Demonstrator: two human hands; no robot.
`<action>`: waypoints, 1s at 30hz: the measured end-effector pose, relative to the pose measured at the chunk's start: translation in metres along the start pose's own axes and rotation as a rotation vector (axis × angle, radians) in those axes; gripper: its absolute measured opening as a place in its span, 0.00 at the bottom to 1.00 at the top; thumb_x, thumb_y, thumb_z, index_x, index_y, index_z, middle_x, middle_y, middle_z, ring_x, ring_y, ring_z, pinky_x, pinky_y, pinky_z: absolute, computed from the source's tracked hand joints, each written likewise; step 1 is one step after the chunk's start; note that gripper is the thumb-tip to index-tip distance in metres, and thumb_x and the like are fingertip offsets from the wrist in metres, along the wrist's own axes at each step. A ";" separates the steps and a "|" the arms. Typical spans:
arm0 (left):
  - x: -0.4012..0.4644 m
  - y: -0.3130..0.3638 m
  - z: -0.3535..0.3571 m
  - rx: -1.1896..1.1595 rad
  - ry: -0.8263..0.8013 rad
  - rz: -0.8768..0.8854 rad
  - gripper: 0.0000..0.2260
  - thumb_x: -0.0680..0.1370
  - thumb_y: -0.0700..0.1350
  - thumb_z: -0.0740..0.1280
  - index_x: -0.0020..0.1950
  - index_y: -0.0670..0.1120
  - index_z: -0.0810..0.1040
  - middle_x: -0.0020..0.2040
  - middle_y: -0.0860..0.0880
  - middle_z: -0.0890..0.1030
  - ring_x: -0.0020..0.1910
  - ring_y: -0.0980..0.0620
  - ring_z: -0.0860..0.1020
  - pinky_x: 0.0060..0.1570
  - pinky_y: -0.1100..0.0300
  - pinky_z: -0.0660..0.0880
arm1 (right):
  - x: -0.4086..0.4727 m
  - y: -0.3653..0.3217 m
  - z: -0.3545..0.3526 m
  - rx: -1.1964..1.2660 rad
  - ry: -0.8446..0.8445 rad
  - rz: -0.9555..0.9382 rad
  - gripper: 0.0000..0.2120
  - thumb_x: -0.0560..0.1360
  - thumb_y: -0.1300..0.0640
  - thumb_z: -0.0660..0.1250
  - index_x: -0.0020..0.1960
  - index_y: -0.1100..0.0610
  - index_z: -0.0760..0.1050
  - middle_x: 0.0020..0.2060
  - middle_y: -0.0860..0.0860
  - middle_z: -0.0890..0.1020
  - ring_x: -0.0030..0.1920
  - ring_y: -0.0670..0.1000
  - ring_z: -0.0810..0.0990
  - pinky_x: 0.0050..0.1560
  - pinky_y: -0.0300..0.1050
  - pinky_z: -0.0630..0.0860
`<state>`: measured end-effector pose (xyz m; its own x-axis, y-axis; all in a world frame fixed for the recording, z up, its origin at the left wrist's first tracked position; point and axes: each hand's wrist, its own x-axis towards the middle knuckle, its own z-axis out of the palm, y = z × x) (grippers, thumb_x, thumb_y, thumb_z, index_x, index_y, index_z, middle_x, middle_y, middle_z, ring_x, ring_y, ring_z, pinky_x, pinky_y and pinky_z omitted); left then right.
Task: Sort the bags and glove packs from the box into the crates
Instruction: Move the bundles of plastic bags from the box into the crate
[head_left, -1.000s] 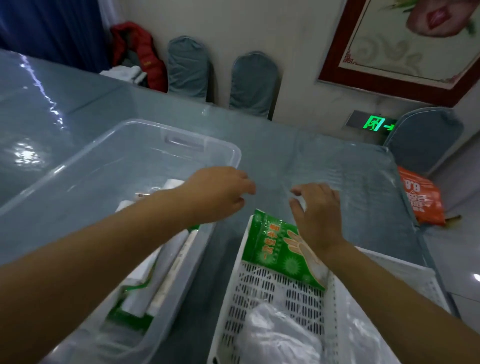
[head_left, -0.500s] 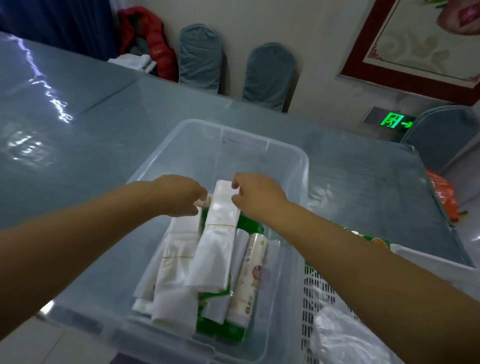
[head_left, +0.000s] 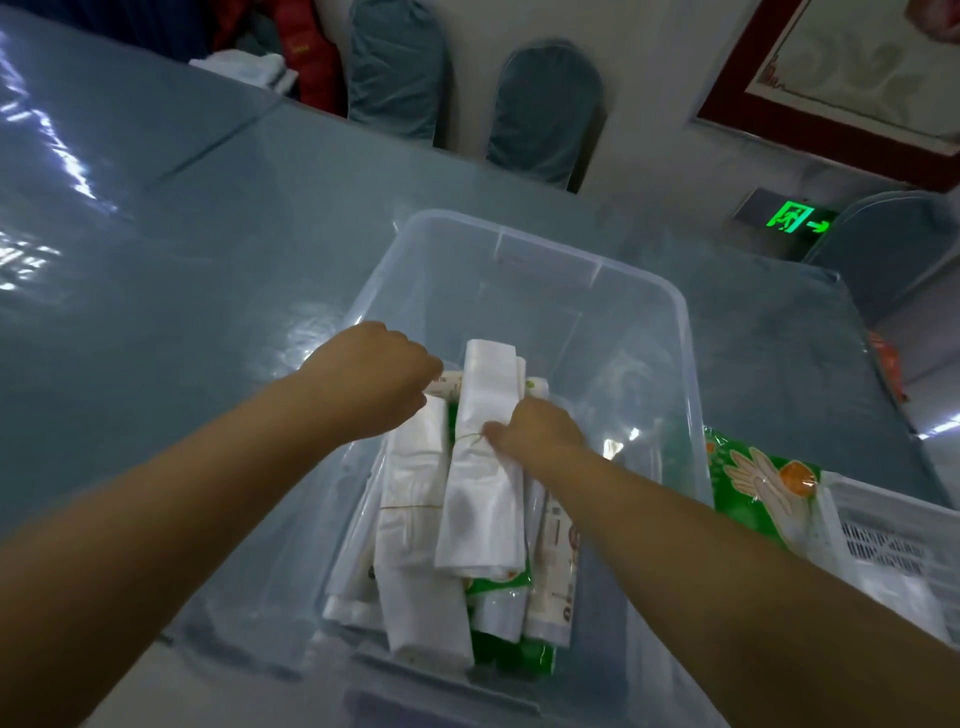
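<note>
A clear plastic box (head_left: 540, 244) stands on the table in front of me. Several folded white bag bundles tied with rubber bands lie in it, over green glove packs (head_left: 498, 582). My right hand (head_left: 537, 431) pinches the top white bag bundle (head_left: 480, 499) at its rubber band. My left hand (head_left: 374, 382) hovers curled at the box's left side, fingertips at the end of a labelled roll (head_left: 447, 384); its grip is hidden. At the right, a white slotted crate (head_left: 883, 540) has a green glove pack (head_left: 753, 478) leaning on its far end.
The blue-grey table (head_left: 182, 270) stretches left and beyond the box. Covered chairs (head_left: 540, 109) stand against the far wall, and one more (head_left: 893, 244) at the right. An orange packet (head_left: 885, 364) lies off the table's right edge.
Both hands moved from above the crate to the box. Since half a second ago my right hand slid from the far end of the top bundle to its rubber band.
</note>
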<state>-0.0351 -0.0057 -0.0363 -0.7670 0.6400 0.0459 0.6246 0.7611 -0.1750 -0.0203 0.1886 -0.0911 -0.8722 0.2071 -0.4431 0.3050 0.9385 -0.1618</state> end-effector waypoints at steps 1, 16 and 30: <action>0.000 -0.001 0.002 0.018 0.008 0.004 0.10 0.74 0.48 0.61 0.53 0.51 0.78 0.43 0.51 0.82 0.39 0.48 0.79 0.39 0.58 0.67 | 0.001 0.000 0.002 0.072 0.010 0.034 0.28 0.73 0.40 0.64 0.63 0.59 0.70 0.61 0.61 0.75 0.60 0.62 0.74 0.58 0.54 0.74; 0.001 0.002 0.005 0.103 -0.017 -0.007 0.06 0.75 0.47 0.61 0.46 0.49 0.76 0.34 0.51 0.77 0.28 0.51 0.66 0.35 0.58 0.63 | -0.008 -0.013 0.016 0.370 0.331 0.027 0.20 0.70 0.54 0.73 0.58 0.58 0.70 0.55 0.55 0.78 0.53 0.57 0.78 0.45 0.45 0.73; 0.001 0.021 -0.030 -0.429 0.069 -0.309 0.19 0.74 0.58 0.63 0.62 0.52 0.73 0.56 0.52 0.80 0.51 0.50 0.79 0.44 0.58 0.74 | -0.044 -0.007 -0.057 1.039 0.195 -0.148 0.11 0.66 0.63 0.74 0.37 0.57 0.71 0.34 0.54 0.78 0.35 0.53 0.77 0.39 0.47 0.76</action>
<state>-0.0181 0.0139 -0.0106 -0.9222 0.3740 0.0984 0.3864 0.8808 0.2739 -0.0051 0.1888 -0.0205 -0.9452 0.2376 -0.2239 0.2875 0.2809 -0.9157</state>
